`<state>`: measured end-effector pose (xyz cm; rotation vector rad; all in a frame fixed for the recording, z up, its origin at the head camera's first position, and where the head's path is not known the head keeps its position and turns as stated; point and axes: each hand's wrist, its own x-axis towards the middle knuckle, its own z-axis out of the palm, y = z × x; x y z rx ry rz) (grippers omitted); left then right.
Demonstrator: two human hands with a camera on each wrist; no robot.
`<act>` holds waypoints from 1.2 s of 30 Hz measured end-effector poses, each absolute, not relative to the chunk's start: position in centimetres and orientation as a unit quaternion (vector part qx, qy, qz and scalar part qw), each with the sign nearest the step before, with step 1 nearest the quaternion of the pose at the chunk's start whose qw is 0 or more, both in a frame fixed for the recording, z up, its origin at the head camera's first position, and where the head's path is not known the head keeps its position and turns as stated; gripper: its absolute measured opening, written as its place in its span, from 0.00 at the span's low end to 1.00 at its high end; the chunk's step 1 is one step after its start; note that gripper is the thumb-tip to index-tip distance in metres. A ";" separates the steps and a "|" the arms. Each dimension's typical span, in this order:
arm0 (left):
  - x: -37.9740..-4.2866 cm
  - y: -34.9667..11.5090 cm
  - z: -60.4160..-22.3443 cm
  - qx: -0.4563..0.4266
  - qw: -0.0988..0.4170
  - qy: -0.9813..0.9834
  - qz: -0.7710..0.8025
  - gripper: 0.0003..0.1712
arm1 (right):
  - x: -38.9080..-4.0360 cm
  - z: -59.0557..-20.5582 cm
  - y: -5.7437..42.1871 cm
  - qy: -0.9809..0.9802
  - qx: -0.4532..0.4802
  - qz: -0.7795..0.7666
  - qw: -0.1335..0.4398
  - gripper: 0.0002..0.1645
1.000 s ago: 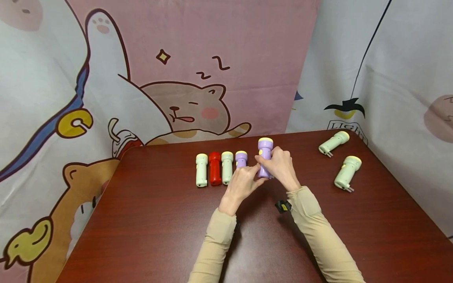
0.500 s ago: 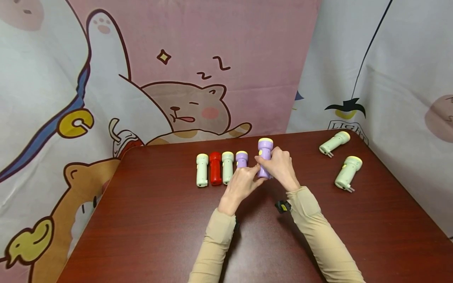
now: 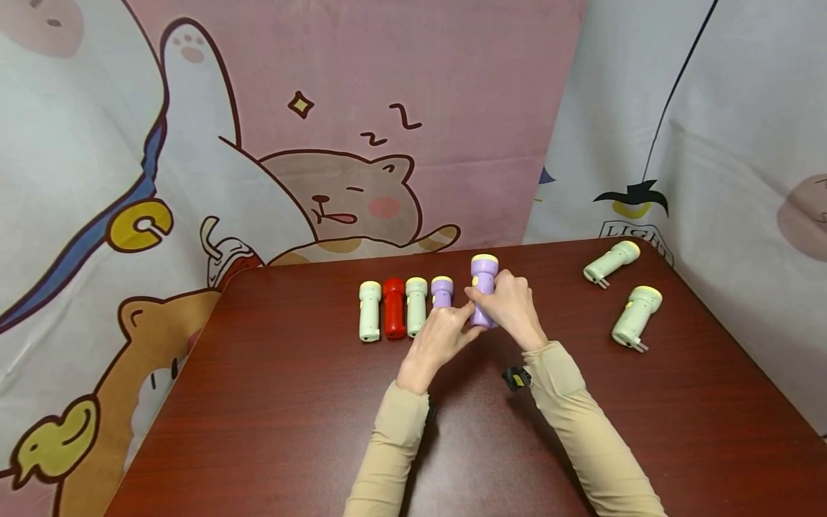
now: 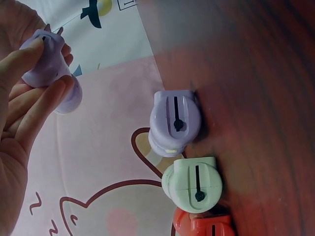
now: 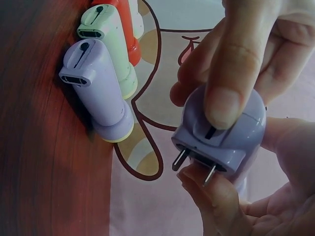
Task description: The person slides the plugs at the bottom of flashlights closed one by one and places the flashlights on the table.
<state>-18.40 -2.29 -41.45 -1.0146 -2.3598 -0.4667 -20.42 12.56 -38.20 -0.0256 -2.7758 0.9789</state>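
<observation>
Above the table (image 3: 271, 416), toward its far edge, the left hand (image 3: 442, 334) pinches the tail of a lilac flashlight (image 3: 484, 276), thumb on the slotted end by its bared metal prongs (image 5: 180, 160), while the right hand (image 3: 515, 309) grips the body. This looks like working those prongs in or out, and probably calls next for a steady thumb push. Leftward lies a row of smooth, seemingly plastic, flare-headed flashlights (image 3: 394, 310); two pale green ones (image 3: 636, 314) lie toward the wood-grained table's far right corner.

I see the left hand (image 4: 17, 132) pinching a flashlight (image 4: 52, 64); near the table's (image 4: 266, 98) edge lie a purple one (image 4: 167, 118), green one (image 4: 189, 179) and red one (image 4: 204, 226).
</observation>
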 end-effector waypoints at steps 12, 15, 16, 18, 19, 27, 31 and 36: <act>-18.2 -2.3 -41.2 -0.378 0.252 -0.876 -0.164 0.12 | -20.3 -38.1 12.5 -0.942 -0.010 0.322 0.094 0.30; -18.2 -2.3 -41.2 -0.379 0.251 -0.876 -0.162 0.12 | -20.3 -38.1 12.5 -0.943 -0.011 0.320 0.094 0.30; -18.2 -2.3 -41.2 -0.378 0.250 -0.876 -0.161 0.12 | -20.3 -38.1 12.5 -0.943 -0.011 0.319 0.094 0.31; -18.1 -2.4 -41.2 -0.378 0.249 -0.877 -0.160 0.12 | -20.3 -38.1 12.4 -0.943 -0.010 0.318 0.095 0.31; -18.1 -2.4 -41.2 -0.378 0.249 -0.878 -0.159 0.12 | -20.3 -38.1 12.4 -0.943 -0.010 0.318 0.095 0.31; -18.1 -2.5 -41.3 -0.378 0.247 -0.878 -0.157 0.11 | -20.3 -38.1 12.4 -0.943 -0.010 0.318 0.094 0.31; -18.1 -2.5 -41.4 -0.379 0.251 -0.878 -0.150 0.11 | -20.3 -38.0 12.4 -0.943 -0.009 0.319 0.092 0.30; -18.0 -2.6 -41.3 -0.384 0.247 -0.877 -0.149 0.10 | -20.3 -38.1 12.4 -0.943 -0.010 0.319 0.089 0.30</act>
